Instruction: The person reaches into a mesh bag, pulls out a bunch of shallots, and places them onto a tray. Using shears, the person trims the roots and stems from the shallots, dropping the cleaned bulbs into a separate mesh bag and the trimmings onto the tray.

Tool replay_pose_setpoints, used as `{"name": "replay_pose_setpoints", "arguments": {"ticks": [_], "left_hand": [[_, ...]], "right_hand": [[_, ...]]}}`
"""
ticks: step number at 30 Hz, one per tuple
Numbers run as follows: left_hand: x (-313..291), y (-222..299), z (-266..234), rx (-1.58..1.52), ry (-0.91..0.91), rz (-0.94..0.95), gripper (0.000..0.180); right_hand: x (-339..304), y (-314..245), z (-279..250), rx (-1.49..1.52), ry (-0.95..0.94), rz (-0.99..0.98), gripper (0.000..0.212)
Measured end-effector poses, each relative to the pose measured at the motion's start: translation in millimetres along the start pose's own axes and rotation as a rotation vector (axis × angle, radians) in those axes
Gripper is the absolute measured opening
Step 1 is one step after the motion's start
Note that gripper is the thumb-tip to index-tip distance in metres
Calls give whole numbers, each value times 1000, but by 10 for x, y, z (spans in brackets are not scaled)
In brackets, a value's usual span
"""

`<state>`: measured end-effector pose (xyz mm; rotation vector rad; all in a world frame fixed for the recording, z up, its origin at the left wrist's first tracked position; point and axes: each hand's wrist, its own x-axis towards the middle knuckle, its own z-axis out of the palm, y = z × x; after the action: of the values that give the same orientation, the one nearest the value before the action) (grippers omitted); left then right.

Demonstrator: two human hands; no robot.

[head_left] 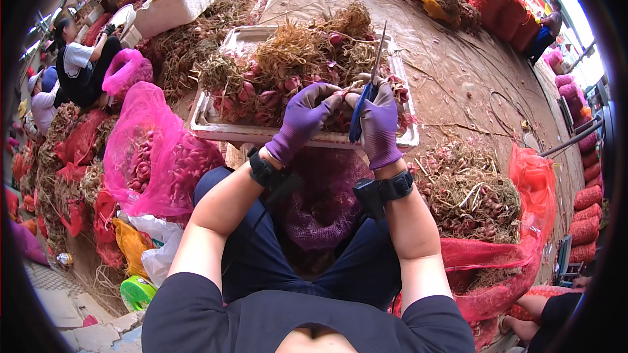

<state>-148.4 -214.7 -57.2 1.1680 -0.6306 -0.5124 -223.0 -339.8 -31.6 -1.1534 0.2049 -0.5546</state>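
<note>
My left hand, in a purple glove with greyish fingers, pinches a small shallot above the front of a white tray. Only a bit of the shallot shows between the fingertips. Scissors with blue handles are gripped in my right hand, gloved alike, their blades pointing up and away. The fingertips of both hands meet or nearly meet at the shallot. Heaped in the tray are reddish shallots with dry, straw-coloured tops. Between my knees sits a purple mesh bag, its contents hard to make out.
A pink mesh bag of shallots stands left of my knees. To the right lies a pile of dry tops and shallots beside red netting. A white foam box is at far left. Other people sit at left; one stands far right near stacked red sacks.
</note>
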Motion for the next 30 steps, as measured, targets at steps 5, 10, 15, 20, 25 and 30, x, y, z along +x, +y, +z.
{"name": "replay_pose_setpoints", "arguments": {"ticks": [5, 10, 15, 20, 25, 30], "left_hand": [[10, -75, 49, 103, -19, 64, 32], [32, 91, -67, 179, -182, 92, 40], [-13, 195, -142, -129, -320, -40, 46], [55, 72, -187, -154, -357, -51, 66], [116, -10, -187, -87, -351, -68, 67], [65, 86, -126, -137, -385, -61, 67]], "right_hand": [[27, 26, -25, -99, 68, -66, 38], [-12, -128, 19, -181, 23, -19, 36], [-84, -316, 140, -262, -75, -92, 28], [35, -271, -57, -24, -232, 136, 35], [48, -150, -78, -95, -246, 39, 33], [60, -178, -86, -67, -136, 74, 32]]}}
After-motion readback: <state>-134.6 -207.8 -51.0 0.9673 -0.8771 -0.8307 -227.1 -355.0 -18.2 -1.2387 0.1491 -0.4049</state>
